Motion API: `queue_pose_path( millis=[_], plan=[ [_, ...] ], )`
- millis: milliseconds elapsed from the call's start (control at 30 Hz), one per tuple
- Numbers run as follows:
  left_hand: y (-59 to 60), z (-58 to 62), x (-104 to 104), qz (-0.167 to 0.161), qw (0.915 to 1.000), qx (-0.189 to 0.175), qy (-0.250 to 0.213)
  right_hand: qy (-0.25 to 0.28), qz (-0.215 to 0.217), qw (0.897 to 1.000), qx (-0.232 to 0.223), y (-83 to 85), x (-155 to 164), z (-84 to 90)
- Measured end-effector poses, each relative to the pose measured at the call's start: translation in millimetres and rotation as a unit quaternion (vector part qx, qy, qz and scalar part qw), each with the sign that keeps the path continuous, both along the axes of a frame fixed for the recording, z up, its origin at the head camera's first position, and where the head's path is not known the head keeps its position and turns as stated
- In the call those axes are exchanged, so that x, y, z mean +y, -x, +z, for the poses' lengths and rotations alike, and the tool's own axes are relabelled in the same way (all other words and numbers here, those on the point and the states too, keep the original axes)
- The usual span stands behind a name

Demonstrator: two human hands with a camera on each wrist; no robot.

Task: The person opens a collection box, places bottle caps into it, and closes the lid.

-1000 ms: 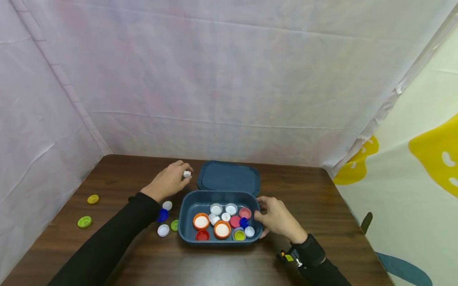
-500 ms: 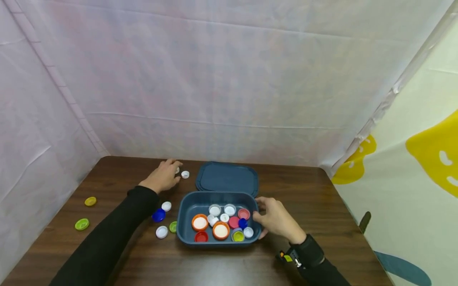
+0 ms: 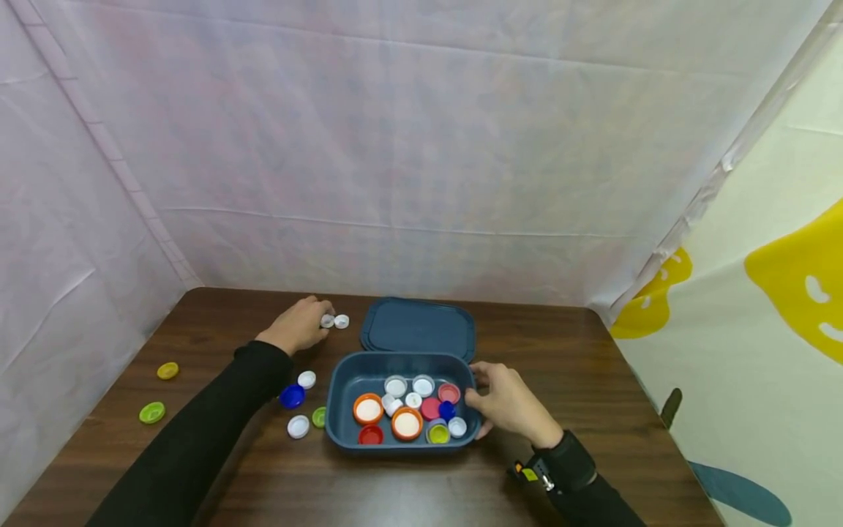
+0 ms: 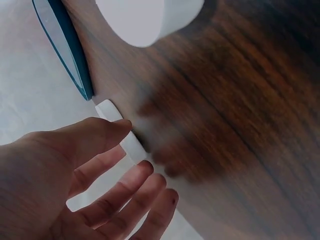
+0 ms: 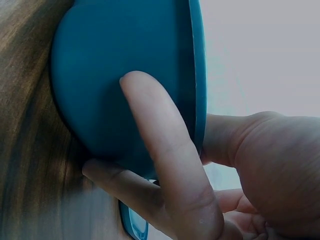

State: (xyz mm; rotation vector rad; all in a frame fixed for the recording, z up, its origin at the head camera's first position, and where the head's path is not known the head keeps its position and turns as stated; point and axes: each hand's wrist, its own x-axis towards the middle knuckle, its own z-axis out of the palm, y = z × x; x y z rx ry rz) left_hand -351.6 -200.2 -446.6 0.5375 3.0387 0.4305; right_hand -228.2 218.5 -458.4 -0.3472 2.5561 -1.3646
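Note:
Near the table's back edge, my left hand [image 3: 296, 326] holds a white bottle cap [image 3: 327, 320] between thumb and index finger. A second white bottle cap [image 3: 341, 321] lies right beside it. In the left wrist view the thumb overlaps the white caps [image 4: 134, 147], and the other fingers are loosely bent. My right hand [image 3: 510, 402] grips the right end of a dark blue plastic container [image 3: 339, 380], its thumb over the rim and fingers along the outer wall [image 5: 110, 55]. Inside lie several bottle caps: white, orange-rimmed [image 3: 407, 424], red [image 3: 371, 435], pink, blue and yellow.
A matching blue lid [image 3: 418, 329] lies behind the container. Left of the container are a blue cap [image 3: 293, 397], white caps [image 3: 298, 427] and a green cap [image 3: 319, 417]. Farther left lie a yellow cap [image 3: 167, 370] and a green cap [image 3: 152, 413]. White fabric walls [image 3: 395, 146] surround the table.
My left hand has moved a little left from the first white cap, and another white cap now sits beside it. My right hand has stayed on the container.

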Motion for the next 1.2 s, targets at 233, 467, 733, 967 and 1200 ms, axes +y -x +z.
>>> queue_pose_path(
  millis=[233,467,733,967,1200],
  plan=[
    [33.8,-33.0,-18,-0.014,0.9998,0.011,-0.012,0.002,-0.001,1.000,-0.001,1.1,0,0.7],
    [99.3,-103.2,-51,-0.036,0.9978,0.055,0.004,0.004,-0.004,1.000,-0.006,1.6,-1,1.4],
    [41.4,-43.5,-25,-0.037,0.9980,0.044,-0.025,0.007,0.000,1.000,-0.009,1.7,1,0.3],
    [-26.9,23.8,16,-0.042,0.9973,0.038,-0.046,-0.003,0.005,1.000,-0.026,1.7,6,2.7],
    [-60.2,36.7,36,-0.115,0.9869,0.089,-0.069,0.008,0.027,0.999,-0.043,1.4,10,6.4]
  ],
)
